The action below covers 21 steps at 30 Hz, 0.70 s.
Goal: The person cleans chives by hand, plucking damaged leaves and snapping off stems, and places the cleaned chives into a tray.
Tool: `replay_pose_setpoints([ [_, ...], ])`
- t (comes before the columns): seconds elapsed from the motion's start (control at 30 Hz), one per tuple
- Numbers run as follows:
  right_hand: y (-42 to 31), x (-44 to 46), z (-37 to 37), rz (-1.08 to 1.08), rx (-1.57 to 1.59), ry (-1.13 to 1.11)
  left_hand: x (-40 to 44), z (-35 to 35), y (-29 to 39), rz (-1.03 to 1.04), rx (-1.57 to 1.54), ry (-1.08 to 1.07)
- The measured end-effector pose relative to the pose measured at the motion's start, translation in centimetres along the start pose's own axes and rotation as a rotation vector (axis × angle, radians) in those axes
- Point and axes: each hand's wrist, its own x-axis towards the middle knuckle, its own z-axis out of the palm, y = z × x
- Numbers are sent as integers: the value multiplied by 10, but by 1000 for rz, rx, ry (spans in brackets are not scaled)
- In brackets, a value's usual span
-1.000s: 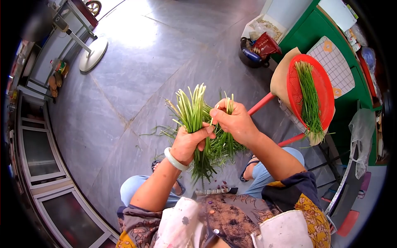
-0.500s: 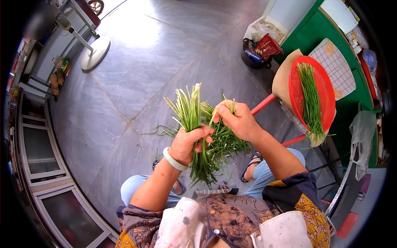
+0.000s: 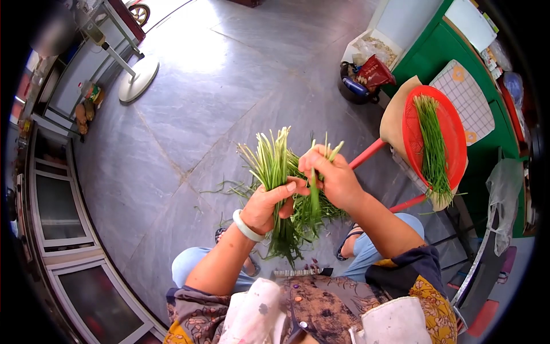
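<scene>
My left hand (image 3: 267,207) is wrapped round a bunch of garlic chives (image 3: 272,157), pale stem ends up and dark green leaves hanging below the fist. Close by on the right, my right hand (image 3: 332,175) pinches a few chive stalks (image 3: 314,206), their pale ends poking out above the fingers and their blurred green leaves hanging down. Behind both hands, a loose heap of chives (image 3: 329,211) lies on the floor, partly hidden by them. At the right, a red plastic basket (image 3: 456,135) holds a neat row of chives (image 3: 433,149).
The basket rests on a seat with red legs (image 3: 366,153). A dark pot (image 3: 358,94) with packets stands behind it, near a green cabinet (image 3: 423,63). A fan base (image 3: 139,79) is on the floor at far left, above glass-fronted cabinets (image 3: 57,206). A clear plastic bag (image 3: 504,195) hangs at right.
My right hand has moved slightly away from the bunch, and chive stalks now hang from it. My left hand keeps its grip. The whole view has shifted a little.
</scene>
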Motion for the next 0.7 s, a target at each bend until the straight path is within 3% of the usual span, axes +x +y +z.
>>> replay_pose_setpoints([
  [0.27,-15,-1,-2,85,97,34,4,-6,-7,-31,-29,-131],
  [0.43,-4,4,8,-117,-150,127,5,-4,-10,-66,31,-194],
  [0.7,-14,5,-5,66,81,106,4,-6,-8,-69,-112,-15],
])
